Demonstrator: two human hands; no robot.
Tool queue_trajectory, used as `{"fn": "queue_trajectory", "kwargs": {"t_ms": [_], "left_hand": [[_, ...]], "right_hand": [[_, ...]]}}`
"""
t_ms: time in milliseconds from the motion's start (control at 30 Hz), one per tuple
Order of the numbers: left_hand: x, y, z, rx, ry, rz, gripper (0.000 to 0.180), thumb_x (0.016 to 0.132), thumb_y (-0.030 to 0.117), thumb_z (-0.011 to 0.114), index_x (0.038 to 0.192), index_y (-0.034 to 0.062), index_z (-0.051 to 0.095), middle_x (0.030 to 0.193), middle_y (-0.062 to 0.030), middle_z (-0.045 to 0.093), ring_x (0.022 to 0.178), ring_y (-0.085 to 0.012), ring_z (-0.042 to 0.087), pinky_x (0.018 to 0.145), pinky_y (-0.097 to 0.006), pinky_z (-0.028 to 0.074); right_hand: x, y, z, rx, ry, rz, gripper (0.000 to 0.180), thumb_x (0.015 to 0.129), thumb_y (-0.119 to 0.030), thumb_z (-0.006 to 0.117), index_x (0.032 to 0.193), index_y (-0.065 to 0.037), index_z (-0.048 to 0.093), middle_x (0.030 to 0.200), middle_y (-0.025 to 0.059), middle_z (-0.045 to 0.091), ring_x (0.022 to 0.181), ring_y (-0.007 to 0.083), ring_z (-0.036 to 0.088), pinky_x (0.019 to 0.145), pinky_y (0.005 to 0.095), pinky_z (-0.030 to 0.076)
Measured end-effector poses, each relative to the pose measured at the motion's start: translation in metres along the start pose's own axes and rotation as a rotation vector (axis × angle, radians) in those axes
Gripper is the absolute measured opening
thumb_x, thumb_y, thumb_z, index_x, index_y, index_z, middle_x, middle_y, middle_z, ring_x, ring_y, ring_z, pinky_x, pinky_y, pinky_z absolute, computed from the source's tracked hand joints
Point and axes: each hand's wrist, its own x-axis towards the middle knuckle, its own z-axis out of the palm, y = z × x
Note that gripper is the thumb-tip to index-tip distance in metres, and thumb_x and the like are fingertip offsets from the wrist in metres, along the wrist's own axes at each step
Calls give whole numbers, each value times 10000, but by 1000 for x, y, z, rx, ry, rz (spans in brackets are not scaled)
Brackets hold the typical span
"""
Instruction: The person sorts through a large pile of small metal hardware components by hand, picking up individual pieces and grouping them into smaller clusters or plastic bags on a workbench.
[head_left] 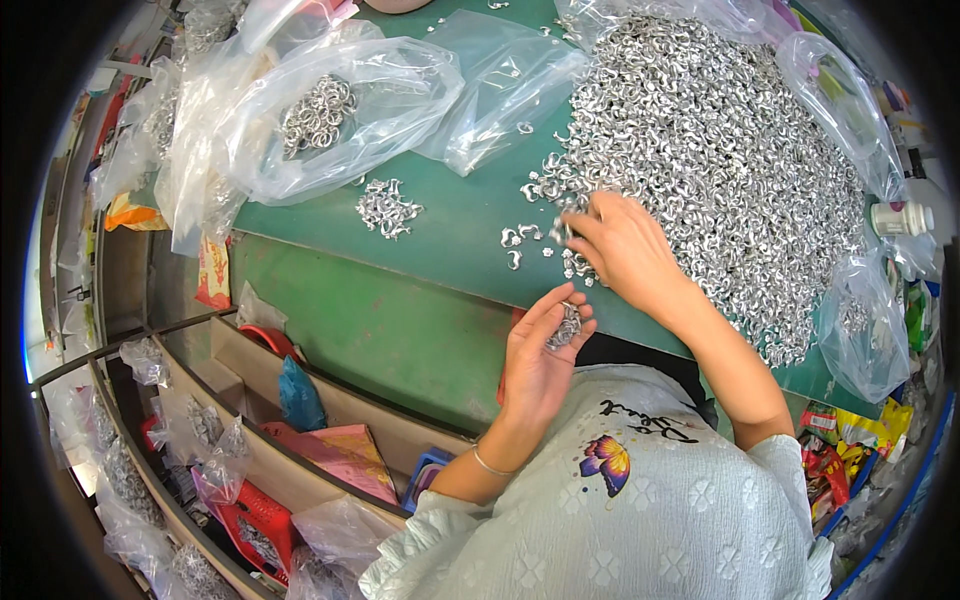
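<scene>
A large heap of small curved, hook-like silver metal pieces [710, 150] covers the right side of the green table [450, 215]. My right hand [632, 250] is at the heap's near left edge, thumb and fingers pinched on a few of these pieces, slightly blurred. Below it, in front of the table edge, my left hand [540, 355] is turned palm up and curled around several silver metal pieces [566, 326]. Loose pieces [515, 237] lie scattered on the table beside my right fingertips. Farther left sits a small separate pile of silver pieces [388, 208].
A clear plastic bag [400, 90] with silver rings [318, 115] lies at the table's far left. More clear plastic borders the heap. A white bottle [902, 218] stands at the right edge. Below left are shelves with bagged metal parts and a red basket [258, 525].
</scene>
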Motion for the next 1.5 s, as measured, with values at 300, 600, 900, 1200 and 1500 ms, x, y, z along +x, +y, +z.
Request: {"fn": "queue_trajectory", "kwargs": {"t_ms": [300,600,900,1200,1500], "left_hand": [[7,2,-5,-15,-104,2,237,882,131,543,1074,-6,562,947,-73,588,847,-156,570,742,-282,496],[7,1,-4,-27,-63,-8,284,850,53,568,1124,-16,535,984,-83,588,886,-159,577,786,-289,502],[7,-1,-1,7,-82,-27,286,827,-16,562,1112,-16,534,991,-96,580,898,-176,571,799,-301,503],[5,3,1,48,-93,-21,319,819,-38,553,1136,-23,519,1028,-99,575,933,-179,572,860,-316,488],[7,3,0,24,-124,-32,333,833,-50,526,1164,-34,494,1044,-102,563,968,-179,560,910,-336,460]], "right_hand": [[27,13,8,123,258,12,130,755,-96,637,862,-26,614,730,97,485,703,273,520,606,354,419],[13,19,3,220,156,125,89,740,-88,625,814,-39,614,723,99,510,723,284,543,643,385,439],[28,11,9,62,214,39,163,733,-124,659,862,-36,614,757,92,506,747,272,520,663,359,416],[33,12,3,331,39,149,136,786,-127,625,876,-28,602,735,47,510,677,164,497,568,285,387],[29,20,-15,2056,-163,548,334,899,-135,412,1142,81,488,1009,143,558,823,181,534,684,269,451]]}}
